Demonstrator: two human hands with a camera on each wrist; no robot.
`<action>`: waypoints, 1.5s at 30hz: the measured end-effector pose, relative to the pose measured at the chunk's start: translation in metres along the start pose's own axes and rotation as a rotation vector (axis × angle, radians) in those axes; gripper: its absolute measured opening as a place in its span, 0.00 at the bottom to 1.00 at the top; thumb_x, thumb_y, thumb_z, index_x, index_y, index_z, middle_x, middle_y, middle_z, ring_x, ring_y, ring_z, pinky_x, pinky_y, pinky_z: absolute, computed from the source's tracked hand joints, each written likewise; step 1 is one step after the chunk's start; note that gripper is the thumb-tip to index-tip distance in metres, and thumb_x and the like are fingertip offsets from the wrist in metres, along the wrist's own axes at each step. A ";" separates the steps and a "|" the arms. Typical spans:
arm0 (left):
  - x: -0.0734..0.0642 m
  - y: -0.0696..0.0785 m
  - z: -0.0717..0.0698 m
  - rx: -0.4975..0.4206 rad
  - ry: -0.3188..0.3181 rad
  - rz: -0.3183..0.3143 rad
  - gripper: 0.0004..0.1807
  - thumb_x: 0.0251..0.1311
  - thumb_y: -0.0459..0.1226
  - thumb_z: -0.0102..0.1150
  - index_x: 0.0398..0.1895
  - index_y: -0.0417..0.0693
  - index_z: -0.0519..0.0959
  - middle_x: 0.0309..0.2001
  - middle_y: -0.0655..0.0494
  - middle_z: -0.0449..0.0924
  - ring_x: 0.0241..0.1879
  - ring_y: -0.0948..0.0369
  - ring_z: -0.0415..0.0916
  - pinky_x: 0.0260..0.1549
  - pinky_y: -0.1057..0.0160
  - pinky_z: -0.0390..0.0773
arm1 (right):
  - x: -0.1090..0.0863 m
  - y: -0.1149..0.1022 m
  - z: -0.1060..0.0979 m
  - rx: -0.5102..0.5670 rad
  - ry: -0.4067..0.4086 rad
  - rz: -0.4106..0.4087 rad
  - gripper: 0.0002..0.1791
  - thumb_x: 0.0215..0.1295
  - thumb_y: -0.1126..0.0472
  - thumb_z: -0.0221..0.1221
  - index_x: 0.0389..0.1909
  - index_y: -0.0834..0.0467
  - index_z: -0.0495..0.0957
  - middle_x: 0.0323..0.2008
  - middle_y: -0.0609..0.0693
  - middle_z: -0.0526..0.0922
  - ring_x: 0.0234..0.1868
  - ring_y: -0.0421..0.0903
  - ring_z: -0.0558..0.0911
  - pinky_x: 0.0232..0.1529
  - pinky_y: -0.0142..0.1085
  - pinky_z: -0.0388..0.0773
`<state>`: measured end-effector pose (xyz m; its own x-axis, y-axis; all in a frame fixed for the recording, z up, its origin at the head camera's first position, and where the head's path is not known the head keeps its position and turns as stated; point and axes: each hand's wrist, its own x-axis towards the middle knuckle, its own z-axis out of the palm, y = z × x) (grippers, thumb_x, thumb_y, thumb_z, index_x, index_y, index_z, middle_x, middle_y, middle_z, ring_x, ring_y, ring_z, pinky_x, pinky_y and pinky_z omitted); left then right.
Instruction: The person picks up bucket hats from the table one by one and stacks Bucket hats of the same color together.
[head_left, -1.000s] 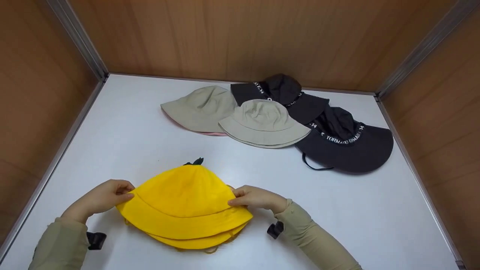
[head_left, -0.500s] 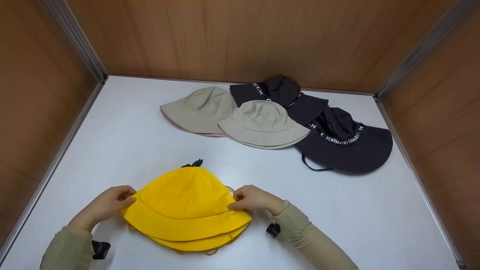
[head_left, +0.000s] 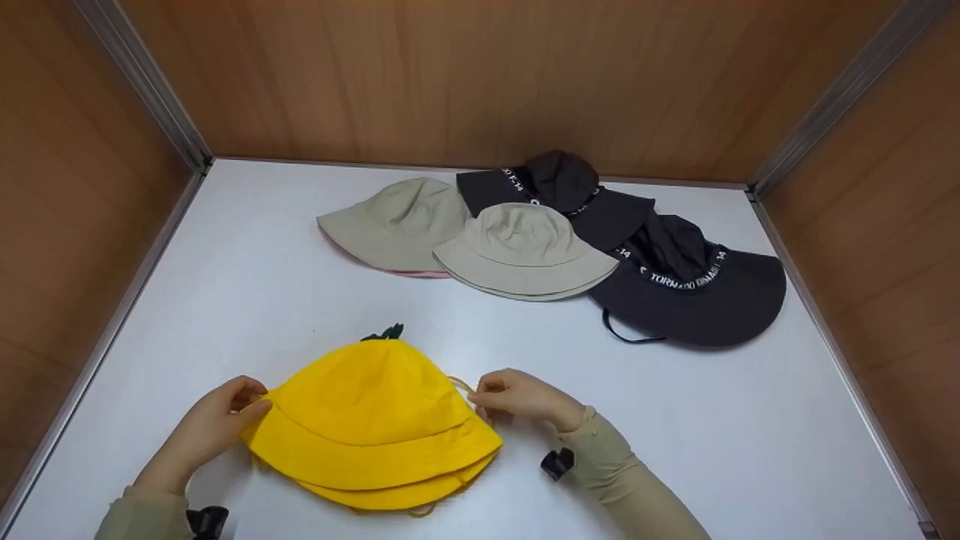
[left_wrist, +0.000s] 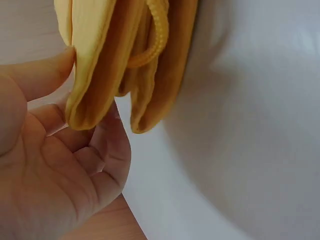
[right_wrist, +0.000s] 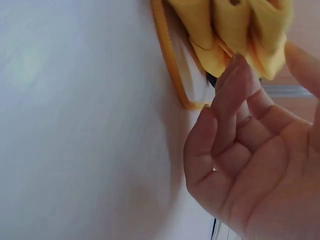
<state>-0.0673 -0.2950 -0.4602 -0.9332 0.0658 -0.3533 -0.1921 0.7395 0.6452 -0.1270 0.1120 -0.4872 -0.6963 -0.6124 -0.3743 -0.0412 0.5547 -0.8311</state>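
Observation:
A yellow bucket hat with a dark green leaf-like tip lies flattened at the front, its brim in layers. My left hand pinches the left corner of the brim; in the left wrist view the thumb presses one side and curled fingers sit behind the folds. At the other end, my right hand is right beside the hat's edge, by a yellow cord loop. In the right wrist view its thumb and loosely bent fingers stand apart around the hat's edge, without a grip.
Farther back on the white table lie two beige bucket hats, overlapping. Two black hats with white lettering lie to their right, one with a thin strap. Wooden walls enclose the back and sides.
The right thumb has come off the hat's face and the hand has drawn slightly right. My left hand keeps its pinch; the yellow hat's left corner has shifted slightly inward.

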 end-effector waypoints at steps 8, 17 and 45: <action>-0.018 0.038 0.018 -0.137 0.255 0.061 0.20 0.70 0.37 0.46 0.58 0.32 0.66 0.56 0.34 0.69 0.56 0.42 0.66 0.58 0.40 0.65 | -0.032 0.030 -0.028 0.344 0.114 -0.017 0.18 0.71 0.56 0.50 0.36 0.71 0.72 0.25 0.44 0.75 0.29 0.39 0.73 0.33 0.30 0.71; -0.020 0.105 0.070 -0.408 0.333 0.142 0.14 0.68 0.35 0.49 0.53 0.38 0.73 0.53 0.47 0.75 0.54 0.56 0.71 0.57 0.56 0.72 | -0.063 0.084 -0.050 0.767 0.237 -0.022 0.11 0.73 0.55 0.47 0.33 0.53 0.75 0.27 0.43 0.76 0.29 0.37 0.74 0.34 0.29 0.72; 0.081 0.182 0.199 -1.440 -0.043 0.156 0.11 0.72 0.36 0.43 0.49 0.38 0.69 0.36 0.55 0.70 0.42 0.58 0.67 0.50 0.63 0.67 | -0.073 0.116 -0.050 1.269 0.182 -0.311 0.24 0.78 0.60 0.30 0.40 0.56 0.78 0.35 0.47 0.81 0.37 0.39 0.79 0.45 0.30 0.76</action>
<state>-0.1179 -0.0218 -0.5058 -0.9680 0.1199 -0.2204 -0.2486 -0.5779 0.7773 -0.1166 0.2492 -0.5353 -0.8699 -0.4781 -0.1212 0.4105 -0.5657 -0.7152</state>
